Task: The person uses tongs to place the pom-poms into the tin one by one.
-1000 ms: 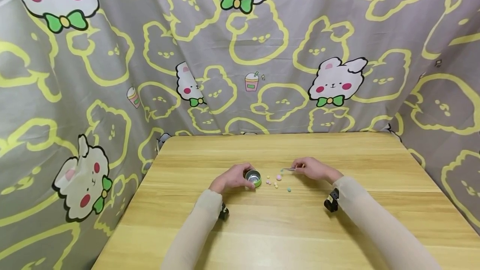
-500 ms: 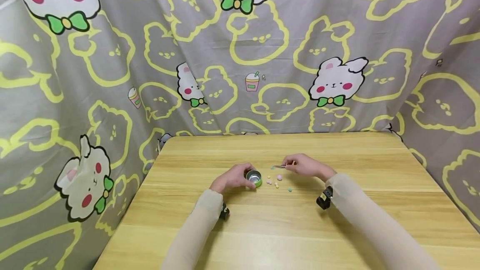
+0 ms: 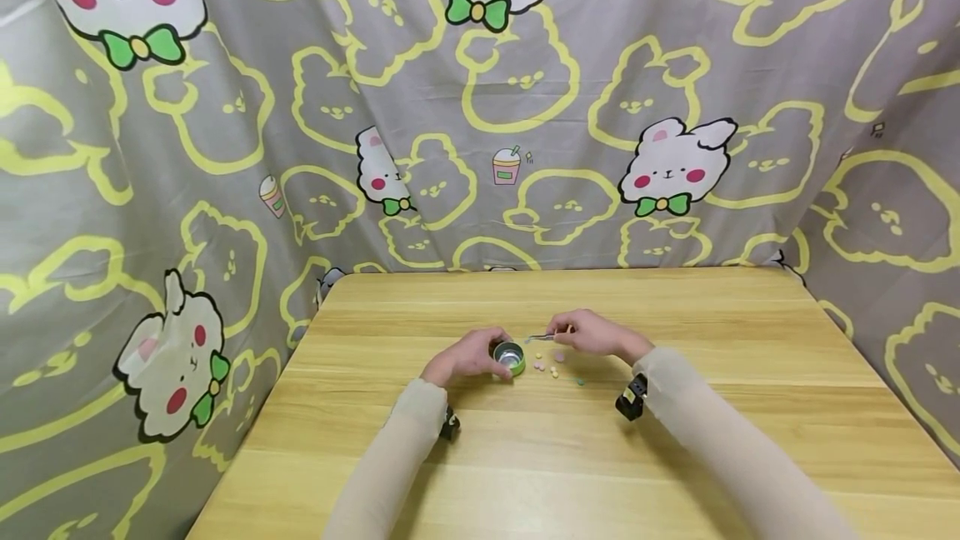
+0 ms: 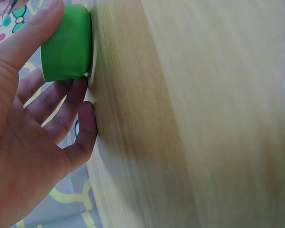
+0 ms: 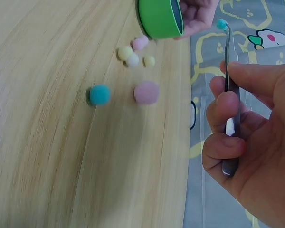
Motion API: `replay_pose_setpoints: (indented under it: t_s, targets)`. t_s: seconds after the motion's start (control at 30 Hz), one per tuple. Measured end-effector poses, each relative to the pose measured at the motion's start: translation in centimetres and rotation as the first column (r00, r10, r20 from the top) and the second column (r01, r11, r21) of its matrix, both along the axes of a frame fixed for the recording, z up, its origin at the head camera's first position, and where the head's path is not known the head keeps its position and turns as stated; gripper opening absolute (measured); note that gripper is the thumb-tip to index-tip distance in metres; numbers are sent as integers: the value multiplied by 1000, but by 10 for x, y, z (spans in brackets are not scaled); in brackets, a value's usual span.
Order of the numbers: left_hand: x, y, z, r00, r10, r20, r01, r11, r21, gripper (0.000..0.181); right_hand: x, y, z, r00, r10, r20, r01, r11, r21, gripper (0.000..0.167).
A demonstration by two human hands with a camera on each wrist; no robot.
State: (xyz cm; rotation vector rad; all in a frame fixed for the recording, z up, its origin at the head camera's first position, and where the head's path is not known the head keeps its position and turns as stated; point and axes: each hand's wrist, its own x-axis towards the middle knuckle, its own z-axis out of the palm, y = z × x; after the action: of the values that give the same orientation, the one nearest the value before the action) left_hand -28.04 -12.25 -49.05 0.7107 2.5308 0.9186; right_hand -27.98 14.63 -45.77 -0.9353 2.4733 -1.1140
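Note:
My left hand (image 3: 471,352) holds a small round tin (image 4: 69,45) with a green wall between thumb and fingers. The tin stands on the table with its silvery inside facing up in the head view. In my right hand (image 5: 256,118) are metal tweezers (image 5: 231,126), pinched by thumb and fingers. Their bent tips grip a small teal pompom (image 5: 222,24), held above the table just right of the tin. Loose on the tabletop lie another teal pompom (image 5: 99,95), a larger pink pompom (image 5: 147,92), a yellow pompom (image 5: 149,61) and several other small pale ones.
The wooden table (image 3: 480,448) extends around both hands. A grey curtain (image 3: 450,215) with yellow outlines and rabbit faces hangs behind it and along the sides. A black wrist camera (image 3: 632,397) sits under the right sleeve.
My right hand has moved left, carrying the tweezers and teal pompom close to the tin. The left hand and tin have stayed put.

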Motion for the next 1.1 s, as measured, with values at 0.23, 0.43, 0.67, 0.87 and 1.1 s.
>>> replay_pose_setpoints:
  t_s: [0.23, 0.43, 0.67, 0.87, 1.1]
  targets:
    - [-2, 0, -2, 1000, -7, -6, 7, 1000, -5, 49, -3, -10, -5, 999, 27, -41, -26, 999, 29, 14]
    - [-2, -1, -1, 1000, 5, 7, -5, 1000, 2, 48, -4, -15, -4, 998, 46, -36, -44, 998, 36, 14]
    - [-3, 0, -1, 1000, 3, -6, -3, 1000, -5, 48, -3, -20, -2, 998, 57, -6, -57, 998, 32, 14]
    - [-4, 0, -2, 1000, 2, -9, -3, 1000, -7, 48, -2, -24, -1, 995, 27, 99, -26, 1000, -4, 16]
    - [-3, 0, -2, 1000, 2, -5, -2, 1000, -5, 47, 0, -22, 2, 999, 16, 50, -17, 1000, 8, 15]
